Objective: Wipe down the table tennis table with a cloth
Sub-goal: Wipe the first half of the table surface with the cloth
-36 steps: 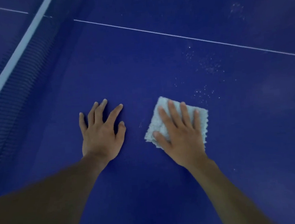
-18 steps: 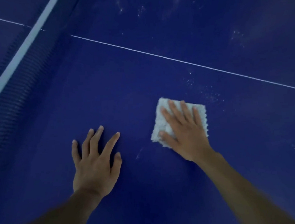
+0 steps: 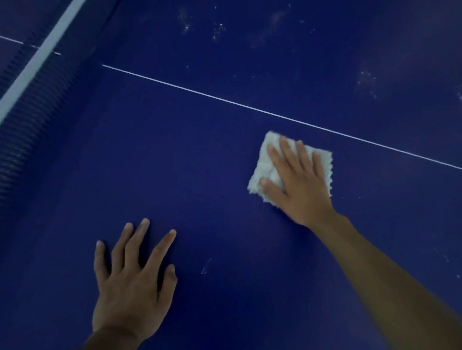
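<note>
The dark blue table tennis table (image 3: 195,155) fills the view. A small folded white fluffy cloth (image 3: 265,169) lies on it just below the thin white centre line (image 3: 218,97). My right hand (image 3: 299,180) presses flat on the cloth with straight fingers and covers most of it. My left hand (image 3: 133,279) rests flat on the bare table at the lower left, fingers spread, well apart from the cloth.
The net (image 3: 23,116) with its white top band (image 3: 30,69) runs diagonally along the upper left. White dust specks (image 3: 204,27) lie beyond the centre line, and more (image 3: 369,81) at the right. A faint white mark (image 3: 205,266) sits between my hands.
My right hand has slid the cloth forward over the table toward the white centre line, across the speckled patch. My left hand has stayed planted on the table.
</note>
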